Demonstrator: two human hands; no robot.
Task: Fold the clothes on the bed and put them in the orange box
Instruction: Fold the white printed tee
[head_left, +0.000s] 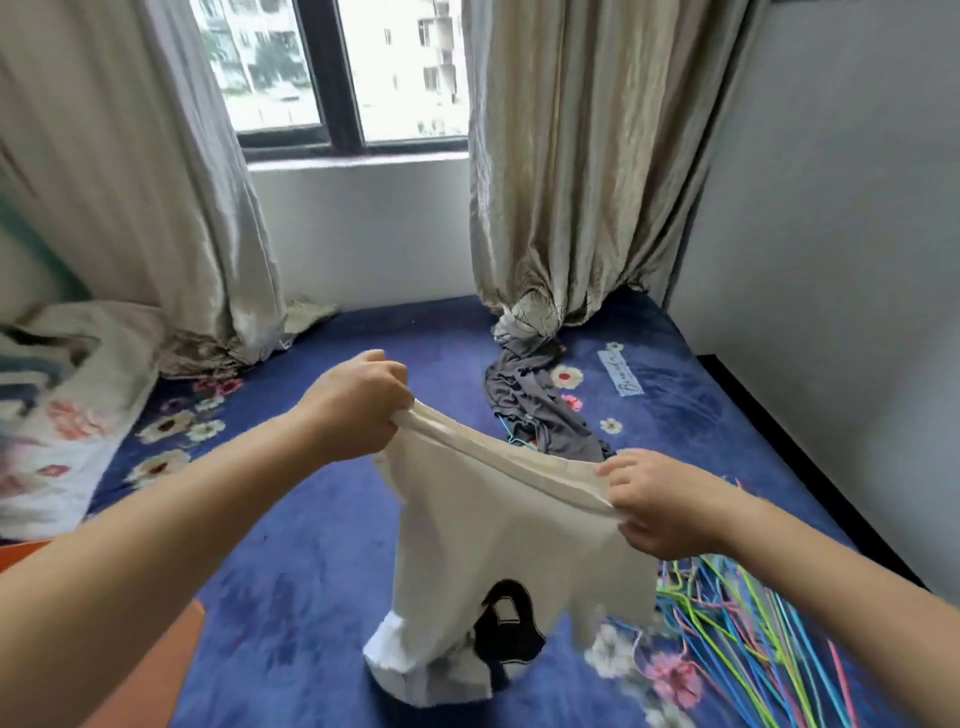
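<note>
Nearest me, the orange box (156, 670) sits below my left forearm. My left hand (358, 405) and right hand (660, 504) each pinch the top edge of the cream garment (493, 545) — its stretched edge runs hand to hand, the body hanging down to the bed (311, 571), the left hand farther out. Beyond the right hand lies a grey garment (535, 405); a label (621, 372) past it is unreadable — script too blurred.

left hand (358, 402) + right hand (657, 506) grip cream garment (498, 535) | above blue bed (291, 597)
</note>
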